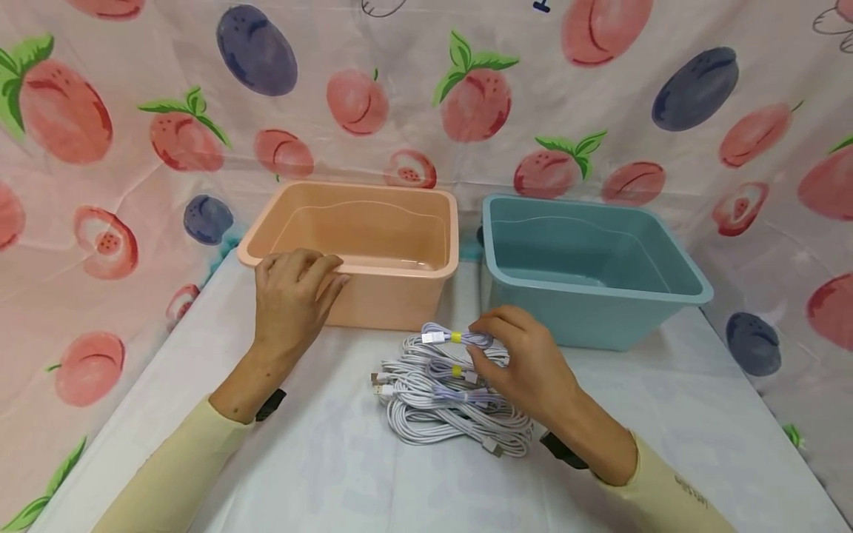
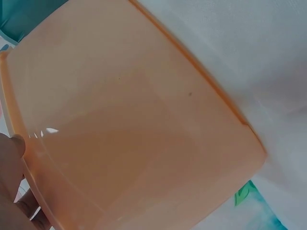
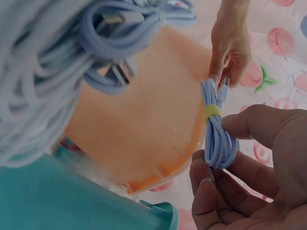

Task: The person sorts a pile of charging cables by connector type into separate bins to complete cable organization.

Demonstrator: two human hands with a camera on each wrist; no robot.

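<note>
My right hand (image 1: 529, 359) pinches a coiled lavender USB cable (image 3: 220, 136) between thumb and fingers. A yellow tie (image 3: 212, 111) wraps the coil, and its white plug (image 1: 433, 337) points left. In the head view the held coil is over a pile of white cables (image 1: 426, 422). On that pile lie another lavender cable with a yellow band (image 1: 443, 369) and a lavender coil (image 1: 466, 397). My left hand (image 1: 289, 300) grips the front rim of the peach bin (image 1: 393, 300) near its left corner, fingers over the edge and thumb outside.
Right of the peach bin stands a teal bin (image 1: 560, 314), with a narrow gap between them. Both are open-topped on a white-covered table (image 1: 320, 451). A fruit-print cloth (image 1: 400, 44) hangs behind and at both sides.
</note>
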